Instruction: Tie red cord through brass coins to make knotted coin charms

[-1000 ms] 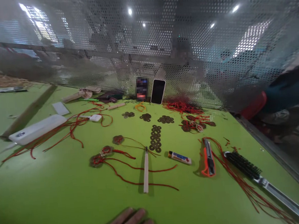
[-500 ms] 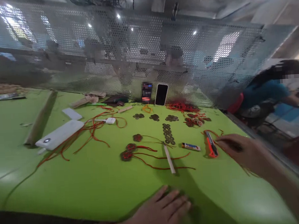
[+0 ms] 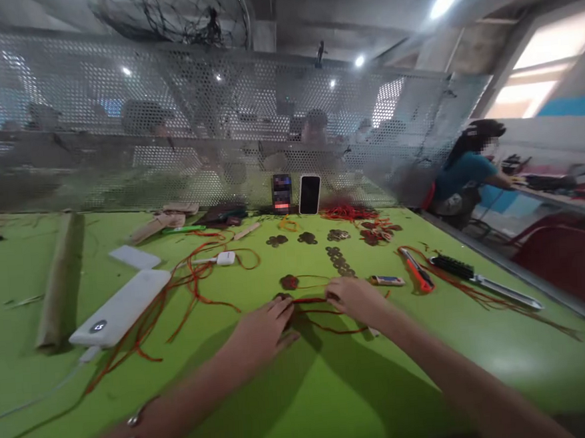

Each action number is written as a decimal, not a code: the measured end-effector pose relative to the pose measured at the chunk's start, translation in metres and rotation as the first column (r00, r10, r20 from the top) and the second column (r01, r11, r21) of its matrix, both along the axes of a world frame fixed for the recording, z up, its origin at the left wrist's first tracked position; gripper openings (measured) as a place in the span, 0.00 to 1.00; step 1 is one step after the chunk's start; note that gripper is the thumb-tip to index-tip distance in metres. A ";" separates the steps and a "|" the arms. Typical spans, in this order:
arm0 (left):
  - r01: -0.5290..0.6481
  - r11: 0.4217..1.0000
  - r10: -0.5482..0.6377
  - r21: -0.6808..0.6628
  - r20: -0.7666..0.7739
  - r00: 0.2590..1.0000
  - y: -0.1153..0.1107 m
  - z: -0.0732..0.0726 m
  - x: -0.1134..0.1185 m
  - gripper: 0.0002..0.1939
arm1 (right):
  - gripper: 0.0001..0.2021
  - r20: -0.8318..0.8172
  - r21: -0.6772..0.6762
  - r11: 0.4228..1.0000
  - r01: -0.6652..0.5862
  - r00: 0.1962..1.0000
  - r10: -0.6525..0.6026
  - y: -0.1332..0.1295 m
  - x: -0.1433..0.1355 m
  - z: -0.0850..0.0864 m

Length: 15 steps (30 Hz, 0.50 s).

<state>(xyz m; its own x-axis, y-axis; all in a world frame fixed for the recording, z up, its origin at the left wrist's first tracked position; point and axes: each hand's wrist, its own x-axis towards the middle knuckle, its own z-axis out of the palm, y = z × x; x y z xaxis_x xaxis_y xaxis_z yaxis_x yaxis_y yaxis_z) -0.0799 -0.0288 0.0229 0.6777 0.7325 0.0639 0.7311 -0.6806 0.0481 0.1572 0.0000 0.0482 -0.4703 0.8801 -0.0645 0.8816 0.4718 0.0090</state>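
My left hand rests low over the table, its fingers pressed together onto a coin cluster that they mostly cover. Bent fingers of my right hand pinch the red cord running out from that cluster, so it lies straight between both hands. Just beyond sits another coin cluster laced with red, a thin cord trailing from it. Looser red cords curve below my right hand. The end of a pale flat stick shows beneath my right wrist; the rest is hidden.
A lighter, an orange utility knife and a black ribbed tool with a metal bar lie rightward. Coins and two upright phones stand beyond. A power bank lies left; a person sits right.
My right hand has come from beside the utility knife to the middle and pinches the red cord. My left hand, earlier flat near the front edge, has moved forward onto the coin cluster.
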 end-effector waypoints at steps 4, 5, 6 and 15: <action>0.084 0.996 -0.083 -0.013 0.074 0.994 0.008 -0.005 -0.017 0.22 | 0.10 -0.013 0.012 1.000 -0.013 1.000 0.013 0.000 -0.003 -0.001; 0.093 0.995 -0.090 -0.022 0.083 0.992 0.010 -0.005 -0.019 0.21 | 0.10 -0.018 0.010 1.000 -0.015 1.000 0.015 0.001 -0.002 -0.001; 0.097 0.995 -0.094 -0.029 0.089 0.992 0.011 -0.005 -0.021 0.21 | 0.09 -0.023 0.007 1.000 -0.016 1.000 0.016 0.001 -0.001 -0.001; 0.137 0.990 -0.139 0.025 0.104 0.985 0.023 -0.008 -0.020 0.18 | 0.08 -0.068 -0.025 0.999 -0.029 0.997 0.027 0.004 0.010 -0.006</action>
